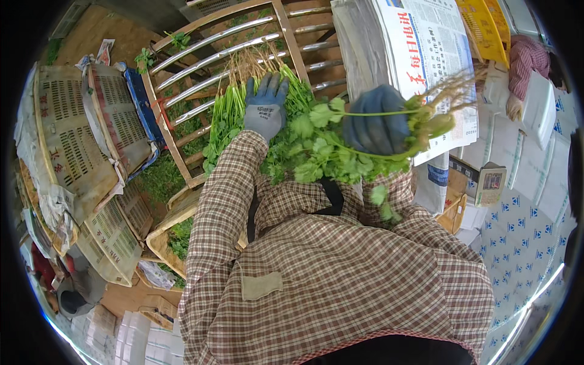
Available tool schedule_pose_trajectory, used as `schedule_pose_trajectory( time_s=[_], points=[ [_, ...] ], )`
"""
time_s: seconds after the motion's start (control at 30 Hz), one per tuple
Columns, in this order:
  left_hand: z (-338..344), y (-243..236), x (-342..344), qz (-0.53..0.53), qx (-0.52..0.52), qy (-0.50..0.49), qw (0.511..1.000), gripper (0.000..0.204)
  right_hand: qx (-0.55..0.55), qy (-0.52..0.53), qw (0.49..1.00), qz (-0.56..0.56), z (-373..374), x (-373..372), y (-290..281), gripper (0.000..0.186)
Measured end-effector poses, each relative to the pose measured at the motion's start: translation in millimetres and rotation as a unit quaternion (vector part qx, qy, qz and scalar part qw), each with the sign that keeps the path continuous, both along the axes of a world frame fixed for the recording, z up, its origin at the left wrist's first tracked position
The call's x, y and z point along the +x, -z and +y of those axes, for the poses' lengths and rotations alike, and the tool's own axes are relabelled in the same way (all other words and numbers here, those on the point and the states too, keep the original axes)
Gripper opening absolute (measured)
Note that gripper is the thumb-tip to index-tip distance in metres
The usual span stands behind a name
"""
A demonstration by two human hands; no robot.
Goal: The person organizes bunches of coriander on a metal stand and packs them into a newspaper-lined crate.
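Observation:
My left hand point(266, 108), in a blue and grey work glove, lies flat on a pile of coriander-like greens point(226, 115). Its fingers are spread and point away from me, toward the stems and brown roots. These greens rest on a rack of metal bars point(210, 45) in a brown frame. In my right hand point(377, 120), gloved in dark blue and slightly blurred, is a bunch of coriander point(325, 159). Its leaves hang to the left and its roots stick out to the right, over a stack of newspapers. The fingers are wrapped round the stems.
Right of the rack lies the newspaper stack point(426, 52), with a yellow crate point(483, 27) beyond it. Another person's hand point(514, 108) rests by white boxes at the far right. Slotted plastic crates point(73, 131) stand on the left. Loose greens point(159, 179) lie below the rack.

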State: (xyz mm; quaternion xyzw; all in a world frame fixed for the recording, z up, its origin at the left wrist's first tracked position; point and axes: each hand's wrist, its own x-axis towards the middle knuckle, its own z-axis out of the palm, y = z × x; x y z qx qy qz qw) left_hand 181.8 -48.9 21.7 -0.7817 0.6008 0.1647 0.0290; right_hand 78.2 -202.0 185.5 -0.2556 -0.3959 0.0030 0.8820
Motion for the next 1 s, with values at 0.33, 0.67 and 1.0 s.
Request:
schedule_pose_trajectory(
  time_s=[0.33, 0.67, 1.0],
  points=[
    [-9, -15, 0, 0.003, 0.055, -0.004, 0.998, 0.058, -0.579, 0.285, 0.490, 0.586, -18, -15, 42, 0.050],
    [-2, 0, -5, 0.020, -0.024, -0.022, 0.999, 0.062, -0.638, 0.336, 0.325, 0.612, -21, -10, 156, 0.067],
    [-3, -10, -2, 0.058, -0.004, -0.007, 0.998, 0.057, -0.491, 0.523, 0.326, 0.616, -16, -15, 166, 0.038]
  ],
)
